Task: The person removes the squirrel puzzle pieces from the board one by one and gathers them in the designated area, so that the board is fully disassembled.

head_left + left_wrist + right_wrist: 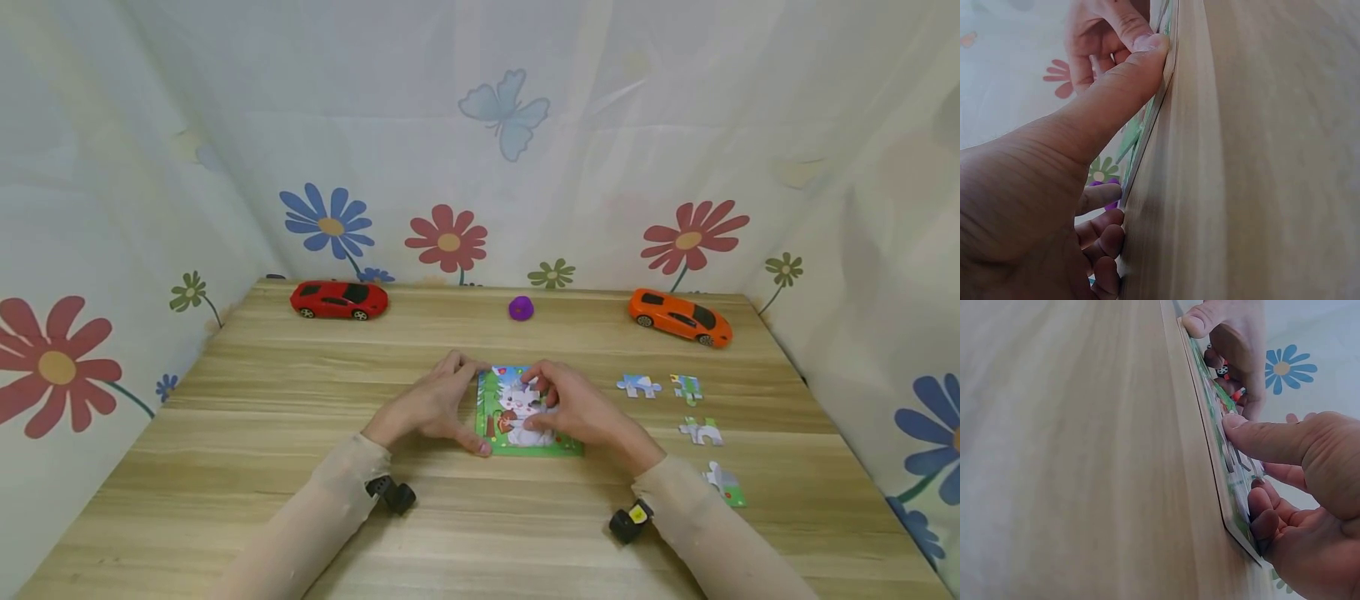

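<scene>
Nearest the head camera, two forearms in pale sleeves point(697, 533) are seen reaching forward over a large wooden table point(300, 467), each with a small black camera strapped at the wrist. The table is enclosed on three sides by white curtains point(225, 125) printed with red and blue flowers and a pale blue butterfly. At the middle of the table a green-bordered puzzle board point(525, 410) showing a white cartoon animal is laid flat. Its left edge is steadied by the left hand point(431, 406): the thumb is pressed against the near left corner and the fingers are curled loosely along the far left edge, as is confirmed in the left wrist view, where the thumb point(1141, 59) is seen against the board's rim. The right hand point(577, 410) is placed on top of the board, its fingers bent and pressed down on the picture; in the right wrist view the index finger point(1254, 434) is pushed flat onto the board's surface. Whether a piece is held beneath those fingers cannot be told. At the back edge a red toy car point(339, 299) is parked to the left and an orange toy car point(679, 317) to the right, with a small purple object point(521, 308) between them. To the right of the board four loose puzzle pieces point(700, 431) are scattered, well apart from the hands.
</scene>
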Demonstrator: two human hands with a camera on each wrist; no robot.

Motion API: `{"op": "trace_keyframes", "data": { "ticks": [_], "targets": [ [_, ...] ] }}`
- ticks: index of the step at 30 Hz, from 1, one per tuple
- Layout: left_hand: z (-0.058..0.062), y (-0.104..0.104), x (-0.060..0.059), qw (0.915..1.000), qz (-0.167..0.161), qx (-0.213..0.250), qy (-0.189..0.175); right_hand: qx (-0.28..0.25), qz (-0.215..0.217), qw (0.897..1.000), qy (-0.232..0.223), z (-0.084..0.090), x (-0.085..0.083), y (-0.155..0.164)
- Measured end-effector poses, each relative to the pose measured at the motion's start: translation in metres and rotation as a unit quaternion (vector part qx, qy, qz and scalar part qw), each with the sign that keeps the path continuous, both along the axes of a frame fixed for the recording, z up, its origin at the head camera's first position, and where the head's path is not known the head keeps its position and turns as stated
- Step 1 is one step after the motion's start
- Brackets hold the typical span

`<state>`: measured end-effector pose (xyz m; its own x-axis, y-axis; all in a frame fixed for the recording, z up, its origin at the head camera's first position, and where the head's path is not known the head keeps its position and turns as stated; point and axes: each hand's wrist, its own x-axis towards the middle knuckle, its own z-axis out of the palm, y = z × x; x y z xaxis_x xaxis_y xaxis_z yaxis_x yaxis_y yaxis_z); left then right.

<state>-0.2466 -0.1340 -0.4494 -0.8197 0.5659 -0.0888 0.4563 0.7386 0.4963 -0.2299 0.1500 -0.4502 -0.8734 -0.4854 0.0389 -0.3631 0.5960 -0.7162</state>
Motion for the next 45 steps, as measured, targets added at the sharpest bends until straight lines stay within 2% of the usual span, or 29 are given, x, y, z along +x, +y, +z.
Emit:
{"op": "trace_keyframes", "data": {
  "ticks": [5,13,23,45],
  "targets": [
    [0.0001,0.0002,0.0005,1.0,0.001,-0.003,0.003,-0.003,0.001,1.0,0.004,-0.0004,0.0002,0.0003],
    [0.0014,0.0,0.0019,1.0,0.0,0.0,-0.001,-0.026,0.001,0.999,-0.028,-0.0001,-0.0016,0.0029],
    [0.0035,-0.0003,0.0022,1.0,-0.001,0.0,-0.001,-0.028,0.004,0.999,-0.029,0.0035,-0.0015,0.0033],
    [0.0041,-0.0009,0.0009,1.0,-0.008,0.002,0.002,0.003,-0.005,1.0,0.016,0.006,0.0016,-0.0009]
  ]
}}
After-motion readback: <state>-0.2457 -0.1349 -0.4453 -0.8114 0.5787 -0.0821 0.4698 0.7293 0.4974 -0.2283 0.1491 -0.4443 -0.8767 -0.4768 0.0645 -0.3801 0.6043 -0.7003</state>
